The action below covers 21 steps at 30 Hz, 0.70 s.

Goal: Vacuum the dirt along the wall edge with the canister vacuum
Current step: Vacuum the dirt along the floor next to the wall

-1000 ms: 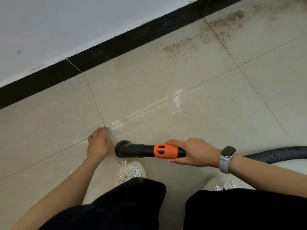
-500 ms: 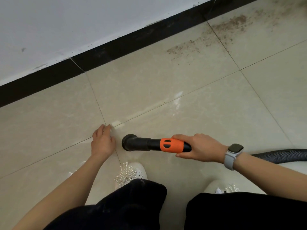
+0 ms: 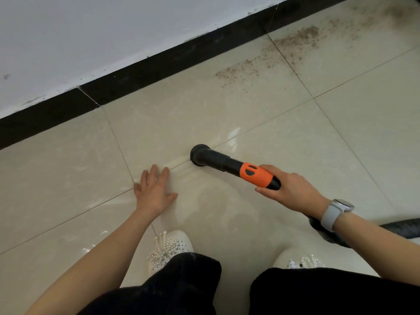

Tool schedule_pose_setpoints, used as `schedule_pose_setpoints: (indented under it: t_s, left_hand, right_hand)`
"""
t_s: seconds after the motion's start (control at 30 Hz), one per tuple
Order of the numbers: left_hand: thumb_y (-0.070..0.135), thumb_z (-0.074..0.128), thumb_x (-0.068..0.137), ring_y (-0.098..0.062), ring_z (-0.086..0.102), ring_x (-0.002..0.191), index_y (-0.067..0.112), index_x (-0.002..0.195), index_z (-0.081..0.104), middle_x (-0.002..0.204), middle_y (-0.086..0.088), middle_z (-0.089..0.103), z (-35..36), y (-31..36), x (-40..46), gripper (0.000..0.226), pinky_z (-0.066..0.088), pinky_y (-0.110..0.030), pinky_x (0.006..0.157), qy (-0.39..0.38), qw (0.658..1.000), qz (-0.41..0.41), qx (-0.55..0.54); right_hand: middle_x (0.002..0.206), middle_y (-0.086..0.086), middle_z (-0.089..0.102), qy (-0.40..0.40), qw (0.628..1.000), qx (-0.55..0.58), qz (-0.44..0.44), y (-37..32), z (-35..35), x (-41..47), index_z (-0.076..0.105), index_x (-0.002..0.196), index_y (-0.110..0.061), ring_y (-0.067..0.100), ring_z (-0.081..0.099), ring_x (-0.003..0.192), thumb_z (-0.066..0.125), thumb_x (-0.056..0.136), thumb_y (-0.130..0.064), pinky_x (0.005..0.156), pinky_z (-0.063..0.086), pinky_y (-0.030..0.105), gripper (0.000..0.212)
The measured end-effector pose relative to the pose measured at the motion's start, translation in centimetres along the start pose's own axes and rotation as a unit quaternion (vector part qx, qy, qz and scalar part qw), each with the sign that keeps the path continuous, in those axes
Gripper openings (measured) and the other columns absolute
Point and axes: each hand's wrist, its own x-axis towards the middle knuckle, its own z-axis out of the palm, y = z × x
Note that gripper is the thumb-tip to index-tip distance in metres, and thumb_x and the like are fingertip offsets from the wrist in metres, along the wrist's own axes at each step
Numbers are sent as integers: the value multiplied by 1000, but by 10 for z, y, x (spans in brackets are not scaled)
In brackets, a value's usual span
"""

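My right hand (image 3: 288,189) grips the orange-and-black handle of the vacuum nozzle (image 3: 229,165). Its round black mouth (image 3: 200,154) sits on the beige floor tile at a grout line, well short of the wall. Brown dirt (image 3: 268,62) lies scattered along the black baseboard (image 3: 172,64) at the upper right, far from the nozzle. My left hand (image 3: 154,189) rests flat on the floor with fingers spread, to the left of the nozzle. The ribbed black hose (image 3: 400,230) runs off to the right behind my right wrist.
A white wall (image 3: 91,37) rises above the baseboard. My two white shoes (image 3: 170,248) (image 3: 295,258) and dark trouser legs fill the bottom of the view. A grey watch (image 3: 336,212) sits on my right wrist.
The nozzle has moved forward and to the right, toward the wall and the dirt. My left hand has spread flat on the tile. The view has shifted, showing more dirt.
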Motion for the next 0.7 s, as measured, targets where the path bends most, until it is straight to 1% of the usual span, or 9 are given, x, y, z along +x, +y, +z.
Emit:
schedule_pose_setpoints:
  t_s: [0.17, 0.27, 0.3, 0.37, 0.43, 0.5, 0.6, 0.63, 0.7]
  left_hand:
    - [43, 63, 83, -28, -3, 144, 30, 148, 15, 158, -3, -3, -2, 16, 7, 82, 10, -53, 113, 4, 1000, 18, 0]
    - [42, 64, 83, -28, 0, 144, 28, 148, 18, 158, -3, 1, -5, 18, 9, 81, 13, -51, 112, 6, 1000, 18, -17]
    - [40, 64, 83, -28, 1, 144, 27, 147, 19, 158, -3, 3, -6, 18, 8, 79, 14, -51, 112, 9, 999, 17, -27]
    - [34, 63, 85, -29, 5, 143, 24, 146, 23, 158, -4, 8, -9, 16, 6, 74, 16, -50, 112, 21, 998, 16, -50]
    - [29, 61, 87, -30, 10, 142, 21, 145, 28, 156, -6, 14, -11, 13, 3, 67, 19, -49, 112, 42, 997, 7, -64]
    - [28, 59, 89, -29, 12, 142, 19, 143, 31, 155, -7, 16, -14, 6, -1, 62, 20, -48, 111, 51, 996, -14, -71]
    - [25, 54, 92, -31, 11, 142, 16, 143, 32, 155, -9, 16, -17, -9, -5, 56, 21, -47, 111, 50, 995, -40, -78]
    - [23, 52, 93, -31, 12, 142, 15, 143, 33, 155, -10, 17, -18, -14, -7, 54, 22, -47, 112, 53, 994, -44, -82]
    - [17, 49, 94, -32, 14, 141, 11, 142, 35, 154, -13, 19, -18, -21, -8, 51, 23, -46, 112, 63, 993, -47, -91]
  right_hand:
    - [76, -7, 61, 66, 992, 73, 80, 20, -8, -4, 44, 126, -39, 14, 54, 54, 61, 84, -50, 69, 53, 35, 46]
    - [74, -9, 61, 31, 991, 110, 76, 18, -6, -9, 42, 121, -42, 7, 54, 44, 62, 84, -48, 58, 52, 28, 42]
    - [76, -10, 61, 7, 993, 100, 59, 14, -4, -10, 42, 122, -41, 6, 54, 46, 62, 85, -48, 58, 51, 27, 43]
    - [86, -5, 64, -15, 999, 34, 23, 6, 3, -9, 42, 129, -38, 16, 61, 65, 60, 85, -51, 68, 50, 32, 50]
    - [99, 2, 67, 16, 1000, -10, 13, 0, 2, 0, 40, 133, -36, 29, 63, 84, 59, 85, -53, 75, 49, 36, 54]
    - [97, 3, 68, 30, 999, 32, 26, -8, -5, 13, 41, 131, -35, 28, 63, 75, 59, 85, -51, 70, 50, 33, 52]
    - [79, -6, 62, -38, 994, 102, 2, -24, -8, 26, 42, 128, -36, 18, 58, 46, 60, 86, -47, 51, 48, 20, 47]
    - [81, -7, 62, -69, 994, 83, -24, -30, -6, 26, 42, 129, -36, 17, 60, 48, 61, 86, -47, 50, 45, 16, 48]
    - [95, -2, 66, -126, 989, -6, -82, -35, 3, 22, 40, 134, -36, 21, 65, 70, 61, 85, -49, 62, 44, 22, 55]
